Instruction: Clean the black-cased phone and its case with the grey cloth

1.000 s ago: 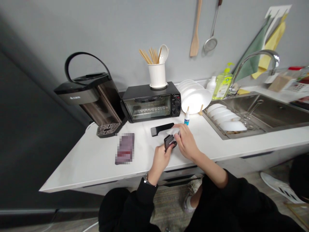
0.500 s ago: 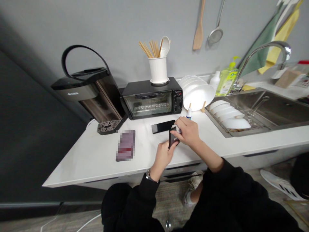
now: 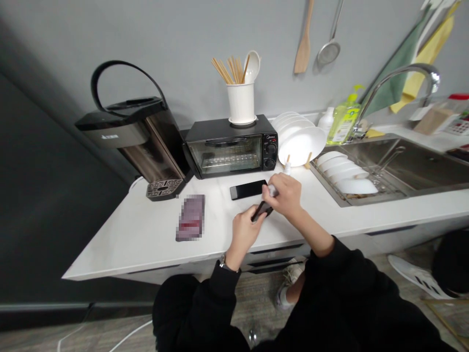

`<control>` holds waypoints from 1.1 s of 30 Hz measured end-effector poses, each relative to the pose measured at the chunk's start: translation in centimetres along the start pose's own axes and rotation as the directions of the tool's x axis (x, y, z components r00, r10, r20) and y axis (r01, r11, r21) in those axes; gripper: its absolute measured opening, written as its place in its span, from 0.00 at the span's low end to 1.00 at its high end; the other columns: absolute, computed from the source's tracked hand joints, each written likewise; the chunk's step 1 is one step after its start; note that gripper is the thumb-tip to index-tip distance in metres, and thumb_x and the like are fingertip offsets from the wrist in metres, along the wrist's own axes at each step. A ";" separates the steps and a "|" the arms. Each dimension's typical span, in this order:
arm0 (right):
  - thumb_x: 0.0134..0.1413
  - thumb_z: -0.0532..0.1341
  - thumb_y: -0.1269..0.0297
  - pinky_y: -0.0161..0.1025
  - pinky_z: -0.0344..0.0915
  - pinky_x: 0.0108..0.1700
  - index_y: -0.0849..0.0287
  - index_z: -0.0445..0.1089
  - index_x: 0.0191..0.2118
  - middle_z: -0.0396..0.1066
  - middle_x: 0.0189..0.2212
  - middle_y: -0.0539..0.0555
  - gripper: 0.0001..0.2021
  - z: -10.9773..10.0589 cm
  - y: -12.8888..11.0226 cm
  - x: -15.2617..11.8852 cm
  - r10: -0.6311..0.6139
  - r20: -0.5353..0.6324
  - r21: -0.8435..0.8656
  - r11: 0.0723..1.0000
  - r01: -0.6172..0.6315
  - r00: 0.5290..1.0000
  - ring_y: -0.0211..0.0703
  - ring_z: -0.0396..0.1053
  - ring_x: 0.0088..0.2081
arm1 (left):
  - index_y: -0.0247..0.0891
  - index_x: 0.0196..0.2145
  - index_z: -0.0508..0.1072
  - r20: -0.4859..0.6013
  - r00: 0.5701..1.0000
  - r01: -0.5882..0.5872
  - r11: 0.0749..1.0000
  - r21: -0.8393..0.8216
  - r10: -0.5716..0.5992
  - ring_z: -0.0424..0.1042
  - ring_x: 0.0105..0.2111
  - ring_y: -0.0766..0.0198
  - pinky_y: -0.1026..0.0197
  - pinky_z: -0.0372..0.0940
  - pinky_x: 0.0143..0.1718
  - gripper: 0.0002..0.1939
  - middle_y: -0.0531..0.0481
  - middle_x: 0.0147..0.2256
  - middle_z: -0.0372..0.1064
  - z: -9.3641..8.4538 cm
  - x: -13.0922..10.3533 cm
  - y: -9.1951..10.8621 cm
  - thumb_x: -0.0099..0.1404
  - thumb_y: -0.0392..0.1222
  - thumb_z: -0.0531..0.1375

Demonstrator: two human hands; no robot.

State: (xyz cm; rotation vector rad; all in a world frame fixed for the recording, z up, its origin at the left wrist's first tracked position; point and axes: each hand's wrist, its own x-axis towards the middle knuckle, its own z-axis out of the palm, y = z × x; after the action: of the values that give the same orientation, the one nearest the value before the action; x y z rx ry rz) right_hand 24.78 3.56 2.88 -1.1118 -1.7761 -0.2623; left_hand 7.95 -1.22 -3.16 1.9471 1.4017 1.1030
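Note:
My left hand [image 3: 245,230] is wrapped round a dark phone [image 3: 259,211], held tilted just above the counter. My right hand [image 3: 286,194] is closed on a small white wad [image 3: 272,190] that looks like a tissue, at the phone's upper end. Much of the wad is hidden by my fingers. Just behind my right hand stands a small white bottle [image 3: 287,168], partly covered. A second black phone [image 3: 248,189] lies flat on the counter, left of my right hand. Farther left is a blurred-out purplish rectangular item [image 3: 191,217].
A black water dispenser [image 3: 161,146] and a toaster oven [image 3: 227,151] stand along the wall, with a white utensil holder [image 3: 242,103] on the oven. White plates [image 3: 302,146], a soap bottle [image 3: 342,120] and a sink [image 3: 421,168] with stacked bowls [image 3: 357,186] are to the right.
The phone in my left hand has tipped from nearly upright to a flatter slant. My right hand has shifted slightly, with the white wad still in it.

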 end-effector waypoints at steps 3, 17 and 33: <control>0.75 0.46 0.55 0.42 0.57 0.31 0.52 0.63 0.29 0.62 0.21 0.49 0.20 0.0 2.1 -1.5 0.218 -0.074 0.042 0.976 -0.215 0.973 0.44 0.62 0.25 | 0.39 0.37 0.75 0.007 1.000 0.022 0.996 -0.091 -0.022 0.76 0.35 0.63 0.66 0.66 0.40 0.05 0.53 0.33 0.77 -1.0 -0.4 -0.4 0.69 0.42 0.62; 0.73 0.52 0.50 0.67 0.53 0.70 0.63 0.61 0.69 0.65 0.66 0.68 0.29 0.9 -3.3 -7.7 -0.094 0.398 0.048 0.995 0.082 0.913 0.62 0.57 0.71 | 0.37 0.33 0.81 0.041 0.999 -0.007 0.987 0.159 0.000 0.73 0.26 0.59 0.62 0.63 0.31 0.09 0.46 0.28 0.79 -1.6 -1.6 -1.3 0.67 0.37 0.60; 0.66 0.54 0.35 0.67 0.50 0.72 0.66 0.61 0.66 0.67 0.62 0.70 0.38 0.1 -0.9 -7.0 -0.200 0.465 0.095 0.980 0.176 0.862 0.67 0.55 0.70 | 0.35 0.33 0.79 0.059 0.998 0.012 0.999 0.031 -0.014 0.64 0.24 0.66 0.66 0.56 0.28 0.14 0.52 0.25 0.72 -2.0 -1.8 -1.3 0.72 0.43 0.57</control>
State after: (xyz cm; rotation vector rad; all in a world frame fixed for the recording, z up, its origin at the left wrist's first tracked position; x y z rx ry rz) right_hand 24.66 -0.81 -2.67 -1.0237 -2.3214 -0.0600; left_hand 5.37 -2.53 -3.67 1.9727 1.4055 1.0160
